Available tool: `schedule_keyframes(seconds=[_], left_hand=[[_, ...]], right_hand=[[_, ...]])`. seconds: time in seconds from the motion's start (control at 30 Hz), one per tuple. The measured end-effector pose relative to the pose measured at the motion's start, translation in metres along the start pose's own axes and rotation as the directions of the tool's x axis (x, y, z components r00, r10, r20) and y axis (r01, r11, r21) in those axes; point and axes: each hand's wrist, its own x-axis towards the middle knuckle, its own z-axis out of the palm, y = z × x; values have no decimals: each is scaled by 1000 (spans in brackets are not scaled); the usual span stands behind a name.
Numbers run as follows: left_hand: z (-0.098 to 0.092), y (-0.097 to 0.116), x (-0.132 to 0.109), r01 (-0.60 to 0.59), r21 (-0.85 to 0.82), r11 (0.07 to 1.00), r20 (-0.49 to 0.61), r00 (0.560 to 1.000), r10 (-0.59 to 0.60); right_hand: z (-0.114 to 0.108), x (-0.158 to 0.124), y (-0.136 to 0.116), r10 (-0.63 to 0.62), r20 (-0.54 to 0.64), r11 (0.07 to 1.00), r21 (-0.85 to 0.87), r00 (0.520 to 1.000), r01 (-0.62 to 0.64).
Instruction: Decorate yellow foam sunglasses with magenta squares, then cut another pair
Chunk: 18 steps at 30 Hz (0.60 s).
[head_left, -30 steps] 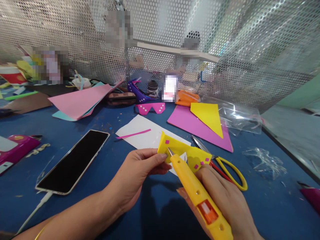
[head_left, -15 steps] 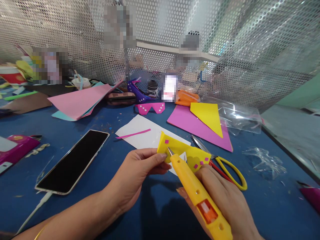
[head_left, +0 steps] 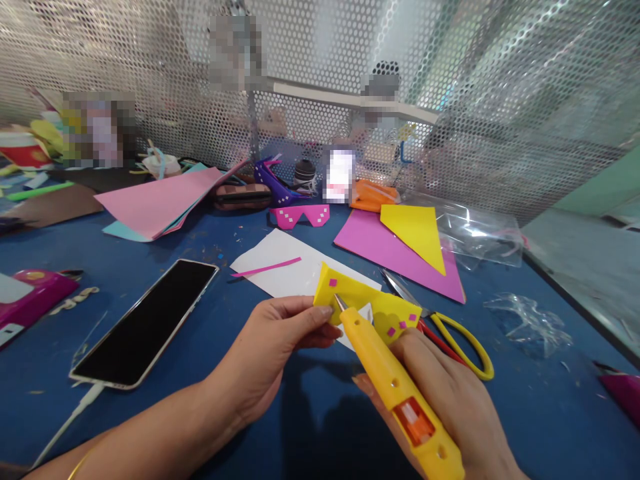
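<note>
My left hand (head_left: 287, 333) pinches the left end of a yellow foam cutout (head_left: 360, 290) between thumb and fingers. Small pink squares sit near the cutout's two ends; its lower middle is hidden. Wrapped around a yellow glue gun (head_left: 380, 367) is my right hand (head_left: 445, 393). The gun's pointed metal tip is at the cutout's face, below the left pink square; whether it touches, I cannot tell. Beneath lies a white sheet (head_left: 280, 250) with a thin pink strip (head_left: 267, 267) on it. Scissors (head_left: 463, 343) with yellow and red handles lie just beyond my right hand.
Pink foam glasses (head_left: 303, 217) lie at the back middle. A cabled phone (head_left: 147, 323) is on the left. Purple (head_left: 360, 233) and yellow (head_left: 420, 230) sheets lie back right, near clear plastic (head_left: 480, 230). Pink sheets (head_left: 160, 197) are back left. A perforated metal screen (head_left: 310, 53) stands behind.
</note>
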Motion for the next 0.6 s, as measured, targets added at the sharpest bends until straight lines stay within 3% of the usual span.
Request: schedule_keyframes(seconds=[0.6], left_hand=[[0,0,-2,4,-13,1000,-5,1000,-4]], right_hand=[[2,-2,1,-4,-18,1000,2,1000,5]])
